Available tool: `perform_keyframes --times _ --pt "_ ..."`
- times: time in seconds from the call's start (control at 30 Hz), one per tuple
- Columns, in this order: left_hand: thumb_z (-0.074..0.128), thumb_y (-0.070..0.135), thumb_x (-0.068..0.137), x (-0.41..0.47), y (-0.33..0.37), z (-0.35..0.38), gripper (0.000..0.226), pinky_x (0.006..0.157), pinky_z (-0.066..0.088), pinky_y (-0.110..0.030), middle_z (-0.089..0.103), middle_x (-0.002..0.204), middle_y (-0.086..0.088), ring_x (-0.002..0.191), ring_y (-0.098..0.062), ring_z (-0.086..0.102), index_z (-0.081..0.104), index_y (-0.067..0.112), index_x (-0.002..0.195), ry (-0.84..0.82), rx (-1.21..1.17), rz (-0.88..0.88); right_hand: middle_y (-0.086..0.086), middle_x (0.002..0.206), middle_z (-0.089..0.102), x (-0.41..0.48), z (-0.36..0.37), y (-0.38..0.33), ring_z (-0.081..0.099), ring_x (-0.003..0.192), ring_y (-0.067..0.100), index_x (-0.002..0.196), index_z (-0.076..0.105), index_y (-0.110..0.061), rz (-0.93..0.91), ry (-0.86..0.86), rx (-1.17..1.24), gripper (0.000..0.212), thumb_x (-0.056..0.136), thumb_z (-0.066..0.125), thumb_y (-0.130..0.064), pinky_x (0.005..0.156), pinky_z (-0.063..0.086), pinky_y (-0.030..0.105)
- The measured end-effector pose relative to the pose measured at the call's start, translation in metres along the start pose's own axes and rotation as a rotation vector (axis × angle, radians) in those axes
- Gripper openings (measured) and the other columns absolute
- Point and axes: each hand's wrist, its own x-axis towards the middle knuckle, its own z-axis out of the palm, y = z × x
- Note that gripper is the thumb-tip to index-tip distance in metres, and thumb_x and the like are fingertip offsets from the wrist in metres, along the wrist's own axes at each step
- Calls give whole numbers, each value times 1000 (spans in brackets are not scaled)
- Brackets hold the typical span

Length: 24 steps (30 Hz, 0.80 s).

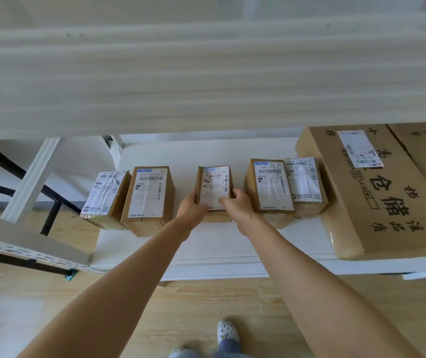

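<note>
Item: box (214, 188), on the shelf (232, 244), standing apart between left parcel (151, 192) and right parcel (271, 187). Your left hand (193, 206) and right hand (237, 205) clasp its sides, fingers curled round. Step: likely placing or lifting. Next: keep it level, clear of both

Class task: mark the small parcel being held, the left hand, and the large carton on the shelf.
small parcel (215, 186): head view, on its white label.
left hand (193, 206): head view, back of the hand.
large carton (387, 195): head view, on its printed top face.
</note>
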Motion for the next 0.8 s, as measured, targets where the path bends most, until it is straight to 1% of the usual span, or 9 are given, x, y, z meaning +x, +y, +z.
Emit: perform_keyframes --times 0.13,0.2,0.3,0.37,0.43,0.5,0.57,0.67,0.8 --pt "60 6 94 -11 -1 -3 50 80 42 -24 61 128 -5 108 -18 58 43 11 141 12 -55 -7 4 113 65 -13 -4 0 58 97 18 128 58 -9 -23 36 35 35 93 56 -9 65 43 23" --pt "63 9 94 -16 -1 -6 46 76 44 -25 63 122 -5 107 -19 61 42 12 134 4 -89 9 5 117 65 -22 -7 -1 58 101 18 128 58 -8 -38 56 91 34 94 57 -11 69 44 23" --pt "64 12 94 -28 3 -13 37 67 44 -24 64 113 -7 91 -14 62 41 13 123 -14 -169 45 4 118 67 -39 -10 -6 61 108 21 124 62 -12 -48 86 154 30 95 59 -19 80 49 28" --pt "64 22 96 -34 5 -17 31 80 52 -32 64 116 -9 98 -20 63 43 15 118 -28 -255 48 2 104 68 -50 -15 -8 64 97 17 106 66 -16 -33 103 210 16 98 53 -23 75 48 29" --pt "57 37 99 -41 7 -22 26 99 51 -46 61 124 -11 112 -29 61 47 17 112 -51 -321 62 -3 90 63 -61 -24 -11 57 81 6 92 64 -20 -42 134 274 24 102 42 -15 66 41 24" --pt "46 47 102 -51 11 -26 34 100 50 -47 60 128 -10 114 -32 60 50 16 115 -78 -376 88 -1 99 66 -69 -32 -9 59 86 6 107 65 -19 -59 148 288 33 100 36 -6 66 38 23" --pt "37 52 104 -59 13 -28 48 95 49 -42 57 137 -8 118 -31 58 51 14 130 -97 -382 113 5 111 68 -79 -34 -6 63 97 14 116 64 -18 -111 143 244 41 97 35 3 70 43 23" --pt "31 54 104 -70 15 -27 56 92 43 -38 53 143 -8 120 -30 54 48 14 140 -68 -374 135 2 113 67 -93 -39 -3 62 105 16 125 62 -15 -218 120 150 39 97 44 6 83 50 22" --pt "27 54 105 -86 22 -27 58 95 39 -36 57 135 -8 111 -24 50 53 15 140 -29 -369 184 3 112 65 -102 -53 -6 60 102 14 133 58 -10 -269 58 79 51 86 63 10 69 50 11"
